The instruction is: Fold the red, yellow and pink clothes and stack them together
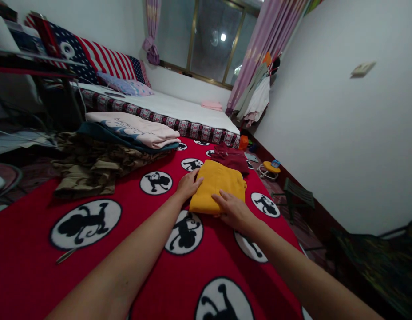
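We see a red blanket (152,266) in a bedroom with a window (206,40). The folded yellow cloth (217,184) lies under our left hand (188,184) and right hand (234,212), both flat, fingers together.

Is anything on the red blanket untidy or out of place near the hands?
Yes: the camouflage garment at the blanket's left edge lies crumpled, unlike the flat yellow garment under the left hand and right hand. A small stick-like object lies loose.
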A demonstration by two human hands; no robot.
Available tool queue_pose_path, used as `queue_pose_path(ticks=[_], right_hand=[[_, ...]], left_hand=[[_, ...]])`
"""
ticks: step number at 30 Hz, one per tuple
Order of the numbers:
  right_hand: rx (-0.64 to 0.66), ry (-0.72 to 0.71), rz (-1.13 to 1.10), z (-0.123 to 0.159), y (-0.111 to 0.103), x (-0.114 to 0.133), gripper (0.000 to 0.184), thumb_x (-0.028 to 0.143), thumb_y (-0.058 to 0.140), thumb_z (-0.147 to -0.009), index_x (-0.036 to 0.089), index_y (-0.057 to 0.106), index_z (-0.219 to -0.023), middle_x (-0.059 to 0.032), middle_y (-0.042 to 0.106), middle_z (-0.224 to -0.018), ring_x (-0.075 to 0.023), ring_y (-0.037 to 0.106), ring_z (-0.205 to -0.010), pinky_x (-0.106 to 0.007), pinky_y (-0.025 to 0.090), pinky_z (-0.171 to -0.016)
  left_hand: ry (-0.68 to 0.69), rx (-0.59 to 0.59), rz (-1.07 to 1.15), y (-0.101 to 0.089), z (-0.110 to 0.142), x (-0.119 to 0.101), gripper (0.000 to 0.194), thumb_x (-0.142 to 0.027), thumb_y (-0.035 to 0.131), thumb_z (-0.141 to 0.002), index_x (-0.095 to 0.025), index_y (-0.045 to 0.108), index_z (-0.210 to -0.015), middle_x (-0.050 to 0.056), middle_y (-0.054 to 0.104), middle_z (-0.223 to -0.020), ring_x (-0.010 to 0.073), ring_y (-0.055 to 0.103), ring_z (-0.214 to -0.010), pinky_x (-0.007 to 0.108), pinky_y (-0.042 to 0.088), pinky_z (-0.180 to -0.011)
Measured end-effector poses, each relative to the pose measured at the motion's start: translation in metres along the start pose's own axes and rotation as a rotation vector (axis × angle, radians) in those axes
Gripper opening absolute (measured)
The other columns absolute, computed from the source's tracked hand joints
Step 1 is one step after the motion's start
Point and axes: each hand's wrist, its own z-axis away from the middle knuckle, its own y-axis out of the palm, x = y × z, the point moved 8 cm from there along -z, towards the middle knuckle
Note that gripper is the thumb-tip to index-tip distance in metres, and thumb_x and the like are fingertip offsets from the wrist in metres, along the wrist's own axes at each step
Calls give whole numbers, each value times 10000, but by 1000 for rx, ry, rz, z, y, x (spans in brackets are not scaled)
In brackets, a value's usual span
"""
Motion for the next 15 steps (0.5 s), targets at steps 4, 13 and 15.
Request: queue_pose_path(ticks=[4, 13, 15], right_hand=[[-180, 43, -240, -11, -27, -23, 463, 152, 557, -752, 163, 600, -1213, -92, 687, -1134, -243, 623, -1049, -360, 475, -910], [-428, 268, -1020, -48, -133, -33, 276, 225, 613, -589, 172, 634, -859, 17, 675, -675, -164, 634, -579, -238, 494, -512], [-484, 297, -1074, -48, -152, -33, 265, 219, 620, -576, 175, 633, -837, 12, 679, -662, -164, 643, -576, -240, 503, -512]], left_hand=[[-66, -66, 154, -6, -3, 8, 453, -381, 402, -961, -156, 535, -1330, 144, 650, -1242, 279, 589, -1175, 404, 436, -1000], [-256, -264, 766, -23, -10, 47, 609, -571, 285, -965, -145, 468, -1360, 171, 592, -1306, 223, 597, -1167, 349, 481, -952], [-350, -302, 958, -30, -9, 59, 649, -612, 222, -960, -170, 435, -1385, 170, 553, -1358, 216, 598, -1165, 344, 498, -923]])
